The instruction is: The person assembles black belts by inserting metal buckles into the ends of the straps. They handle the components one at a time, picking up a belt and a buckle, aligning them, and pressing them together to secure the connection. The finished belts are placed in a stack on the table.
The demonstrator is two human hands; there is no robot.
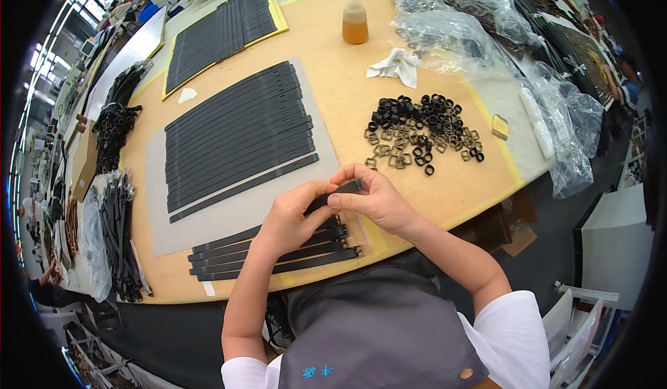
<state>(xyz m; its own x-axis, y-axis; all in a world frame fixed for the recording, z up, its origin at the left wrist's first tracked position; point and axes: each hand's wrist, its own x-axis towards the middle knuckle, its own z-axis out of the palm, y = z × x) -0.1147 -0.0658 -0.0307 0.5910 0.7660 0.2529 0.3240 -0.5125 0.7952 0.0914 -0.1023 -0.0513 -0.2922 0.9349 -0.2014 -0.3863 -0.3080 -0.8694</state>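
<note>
My left hand and my right hand meet over the near part of the table, fingers closed on a black belt strap. The strap's short end pokes out between my right thumb and fingers; most of its length is hidden. Just below my hands, several black belts with buckles lie side by side, partly covered by my left forearm. Ahead and to the left, a row of flat black straps rests on a pale sheet, one strap set slightly apart at its near edge.
Loose metal buckles and black loops are heaped to the right. Beyond stand a bottle of amber liquid, a white cloth and plastic bags. More straps fill a yellow-edged board. Bundled belts lie at the left edge.
</note>
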